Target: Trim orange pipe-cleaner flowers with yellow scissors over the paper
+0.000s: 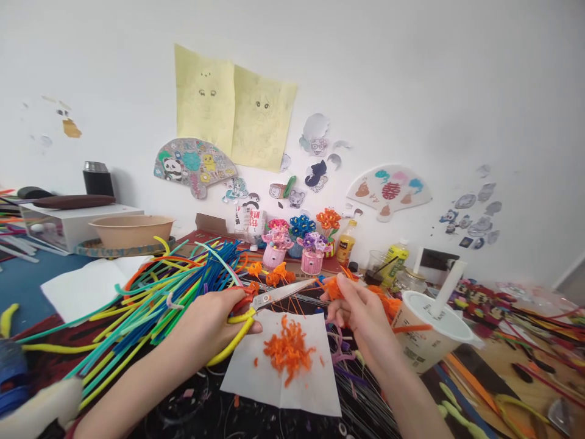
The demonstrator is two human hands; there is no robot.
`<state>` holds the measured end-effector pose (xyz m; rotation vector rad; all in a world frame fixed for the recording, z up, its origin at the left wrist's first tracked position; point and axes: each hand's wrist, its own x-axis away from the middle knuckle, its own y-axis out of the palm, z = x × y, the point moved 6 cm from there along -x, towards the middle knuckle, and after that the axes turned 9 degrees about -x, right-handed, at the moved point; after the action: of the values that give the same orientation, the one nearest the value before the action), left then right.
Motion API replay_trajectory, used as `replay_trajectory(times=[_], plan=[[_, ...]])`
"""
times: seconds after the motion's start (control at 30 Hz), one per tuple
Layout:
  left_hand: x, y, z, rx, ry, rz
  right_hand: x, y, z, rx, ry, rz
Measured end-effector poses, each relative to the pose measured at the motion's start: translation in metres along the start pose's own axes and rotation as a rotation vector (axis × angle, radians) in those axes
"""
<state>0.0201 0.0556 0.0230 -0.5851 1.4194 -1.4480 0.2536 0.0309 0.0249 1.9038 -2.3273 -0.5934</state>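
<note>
My left hand [217,323] is wrapped around the handles of a pair of scissors [278,295], one red and one yellow. The blades point right, toward my right hand [359,305], and look closed or nearly so. My right hand pinches a fuzzy orange pipe cleaner [333,286] close to the blade tips; fingers cover part of it. Below and between my hands lies a white paper sheet [315,390] with a heap of short orange clippings [290,350]. Orange pipe cleaner flowers [276,275] on thin stems lie just beyond the scissors.
Left of my hands is a large bundle of coloured pipe cleaners [183,299]. On the right stands a lidded cup [425,329] with a wide straw. Small flower pots [313,261] and bottles [346,241] line the back near the wall. A tan bowl [132,230] sits at left.
</note>
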Motion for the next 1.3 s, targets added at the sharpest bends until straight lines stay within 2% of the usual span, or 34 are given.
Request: replay_trajectory(times=[0.17, 0.27, 0.43, 0.6, 0.8, 0.9, 1.17, 1.3], plan=[[-0.001, -0.012, -0.010, -0.169, 0.129, 0.092, -0.005, -0.022, -0.011, 0.083, -0.062, 0.132], [-0.001, -0.011, -0.009, -0.226, 0.212, 0.117, -0.006, -0.032, -0.015, 0.134, -0.100, 0.193], [0.001, -0.005, 0.002, -0.347, 0.329, 0.137, -0.008, -0.031, -0.011, 0.190, -0.095, 0.171], [0.004, -0.011, 0.008, -0.470, 0.332, 0.232, -0.010, -0.033, -0.010, 0.181, -0.072, 0.195], [0.009, -0.021, 0.014, -0.534, 0.378, 0.358, -0.009, -0.035, -0.016, 0.076, -0.164, 0.196], [0.010, -0.024, 0.013, -0.538, 0.356, 0.405, -0.008, -0.035, -0.018, 0.047, -0.184, 0.219], [0.009, -0.024, 0.017, -0.502, 0.337, 0.332, -0.008, -0.042, -0.019, 0.073, -0.215, 0.291], [0.008, -0.025, 0.013, -0.479, 0.305, 0.321, -0.008, -0.041, -0.019, 0.040, -0.220, 0.269]])
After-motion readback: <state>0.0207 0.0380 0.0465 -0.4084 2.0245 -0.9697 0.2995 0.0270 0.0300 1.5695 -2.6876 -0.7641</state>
